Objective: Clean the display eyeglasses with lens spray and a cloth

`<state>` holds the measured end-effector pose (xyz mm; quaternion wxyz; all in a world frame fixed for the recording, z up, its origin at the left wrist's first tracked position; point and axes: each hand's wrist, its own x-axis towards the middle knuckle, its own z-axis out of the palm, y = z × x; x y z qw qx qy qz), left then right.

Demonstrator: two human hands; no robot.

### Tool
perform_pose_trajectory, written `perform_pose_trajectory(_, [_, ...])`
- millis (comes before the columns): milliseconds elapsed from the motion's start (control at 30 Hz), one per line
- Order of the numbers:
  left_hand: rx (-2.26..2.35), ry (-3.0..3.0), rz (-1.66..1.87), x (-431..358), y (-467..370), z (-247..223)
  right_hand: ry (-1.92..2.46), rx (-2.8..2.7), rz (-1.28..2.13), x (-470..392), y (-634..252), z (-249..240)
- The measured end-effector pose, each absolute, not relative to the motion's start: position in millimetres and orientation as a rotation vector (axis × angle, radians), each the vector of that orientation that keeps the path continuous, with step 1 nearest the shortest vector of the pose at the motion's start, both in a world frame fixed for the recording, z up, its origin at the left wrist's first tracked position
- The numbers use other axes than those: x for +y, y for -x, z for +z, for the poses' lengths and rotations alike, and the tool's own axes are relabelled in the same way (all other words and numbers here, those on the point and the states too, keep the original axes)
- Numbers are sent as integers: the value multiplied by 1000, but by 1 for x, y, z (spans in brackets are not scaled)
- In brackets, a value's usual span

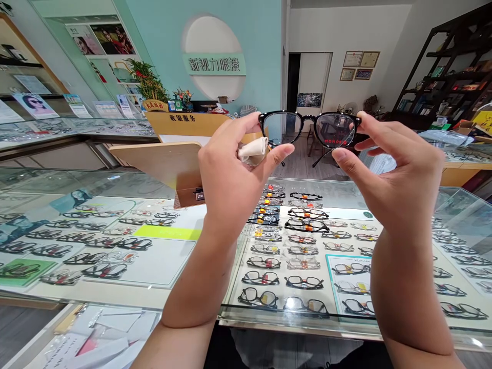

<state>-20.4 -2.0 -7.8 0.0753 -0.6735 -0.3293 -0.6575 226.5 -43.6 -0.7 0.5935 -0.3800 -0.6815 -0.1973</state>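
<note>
A pair of black-framed glasses is held up in front of me, above the display counter, with red lettering on the right-hand lens. My left hand pinches the frame's left end and also has a folded pale cloth tucked in its palm. The other end of the frame is between the fingers and thumb of my right hand. The temples point away and down behind the lenses.
Below my hands, a glass display case holds rows of glasses. A wooden stand rises behind it at left. An open drawer with papers sits at the lower left. A dark shelf stands at the back right.
</note>
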Motion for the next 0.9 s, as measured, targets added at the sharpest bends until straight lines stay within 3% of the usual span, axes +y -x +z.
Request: perform_pose_trajectory(900, [-922,2027,-2053,3,16,-11,857,-1534,-442,-42,-224,-6])
